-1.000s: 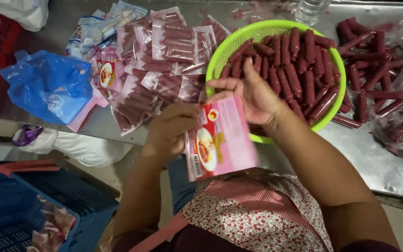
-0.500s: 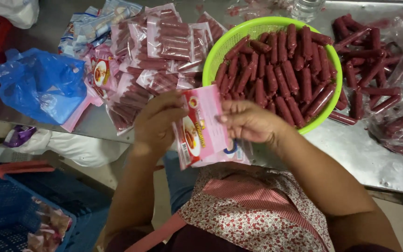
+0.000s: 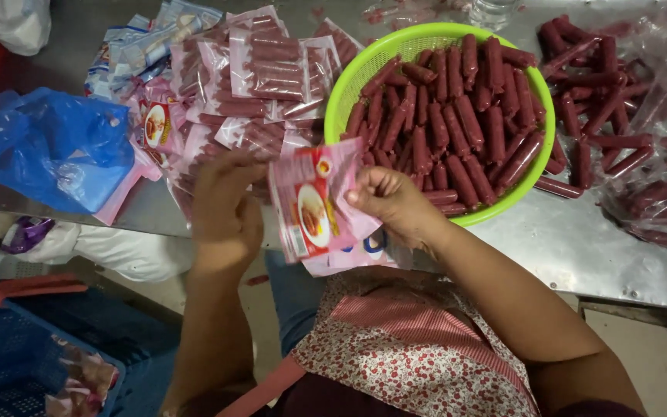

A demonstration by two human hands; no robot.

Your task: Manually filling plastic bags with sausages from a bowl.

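Observation:
Both hands hold a flat pink printed pouch [image 3: 314, 205] in front of my chest, at the near edge of the steel table [image 3: 580, 247]. My left hand [image 3: 227, 205] grips its left edge, fingers curled over the top. On the right edge, my right hand [image 3: 390, 202] pinches the pouch. More pink pouches [image 3: 349, 259] lie under it on my lap. Just beyond my right hand stands a green round basket [image 3: 364, 73] heaped with dark red sausages [image 3: 457, 116].
A pile of sealed clear packs of sausages [image 3: 256, 77] lies behind my left hand. Loose sausages in clear plastic [image 3: 634, 123] cover the table's right side. A blue plastic bag [image 3: 52, 150] sits at left. A blue crate [image 3: 17, 363] stands on the floor at lower left.
Both hands with the pouch have come down and left, away from the basket rim toward my chest. The pouch now faces up more fully.

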